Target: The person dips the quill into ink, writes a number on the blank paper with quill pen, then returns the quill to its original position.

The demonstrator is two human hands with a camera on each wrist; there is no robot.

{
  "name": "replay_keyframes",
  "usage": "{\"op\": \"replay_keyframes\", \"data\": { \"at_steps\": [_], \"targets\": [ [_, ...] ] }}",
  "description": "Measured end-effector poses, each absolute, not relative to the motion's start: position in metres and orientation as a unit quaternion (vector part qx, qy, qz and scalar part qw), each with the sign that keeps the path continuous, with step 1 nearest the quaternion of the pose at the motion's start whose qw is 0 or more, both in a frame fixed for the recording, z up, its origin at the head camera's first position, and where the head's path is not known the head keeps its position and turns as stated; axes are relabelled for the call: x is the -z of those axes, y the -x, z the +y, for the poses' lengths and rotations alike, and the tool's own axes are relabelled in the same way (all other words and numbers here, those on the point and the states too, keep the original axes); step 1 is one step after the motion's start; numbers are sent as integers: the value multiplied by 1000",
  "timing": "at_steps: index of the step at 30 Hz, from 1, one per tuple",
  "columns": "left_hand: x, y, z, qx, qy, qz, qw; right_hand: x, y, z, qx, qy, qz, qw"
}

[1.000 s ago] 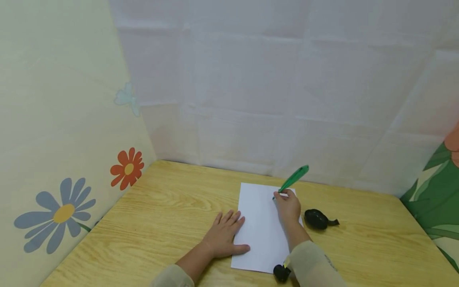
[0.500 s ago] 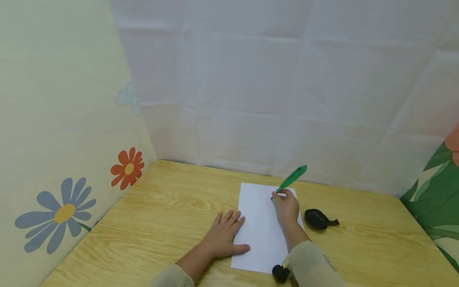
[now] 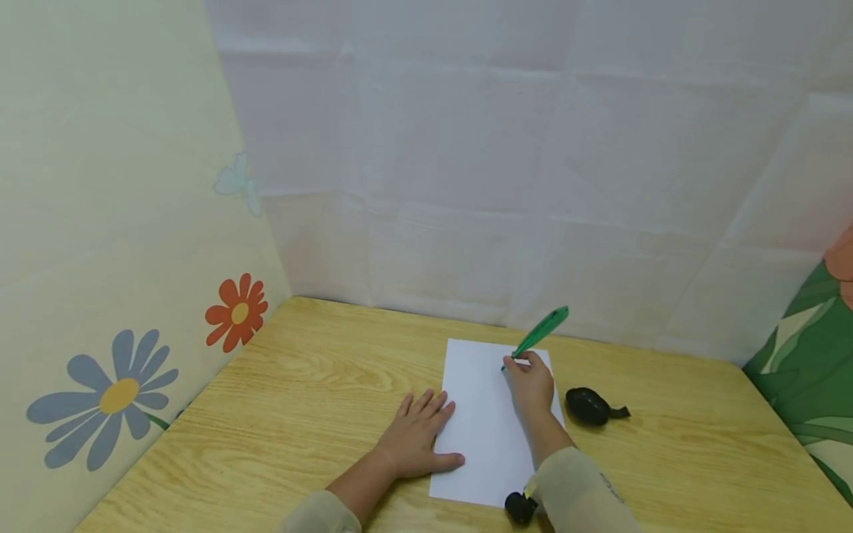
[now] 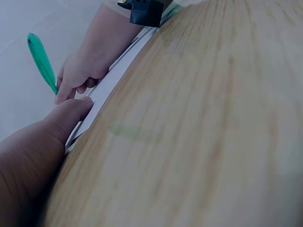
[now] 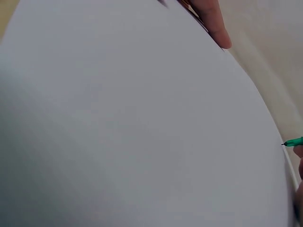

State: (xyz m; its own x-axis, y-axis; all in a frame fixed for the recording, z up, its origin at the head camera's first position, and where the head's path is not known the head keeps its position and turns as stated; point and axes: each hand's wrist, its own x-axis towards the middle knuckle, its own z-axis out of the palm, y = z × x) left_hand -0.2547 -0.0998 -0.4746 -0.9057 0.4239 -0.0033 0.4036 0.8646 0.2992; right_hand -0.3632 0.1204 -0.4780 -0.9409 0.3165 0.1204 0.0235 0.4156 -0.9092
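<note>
1 green pen [image 3: 543, 330], slanted, tip down over far half of 1 white sheet [image 3: 481, 426]

White paper [image 5: 142, 113] spreads across most of your right wrist view, shading to dark grey at lower left. At the right edge, your right hand [image 5: 300, 170] shows only as cropped fingers, close against a green pen [image 5: 294, 141]; its dark tip points left at the paper's edge, contact unclear. At top right, one digit of your left hand [image 5: 213, 19] lies along that edge, before a pale backdrop [image 5: 270, 38].
</note>
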Motion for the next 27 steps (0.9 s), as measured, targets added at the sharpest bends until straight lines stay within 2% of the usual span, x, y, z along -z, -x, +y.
{"op": "replay_keyframes", "data": {
  "at_steps": [27],
  "targets": [
    [476,255,-100,-148,-219,964,25,478,360,115,-523,99,-837,125]
  ]
}}
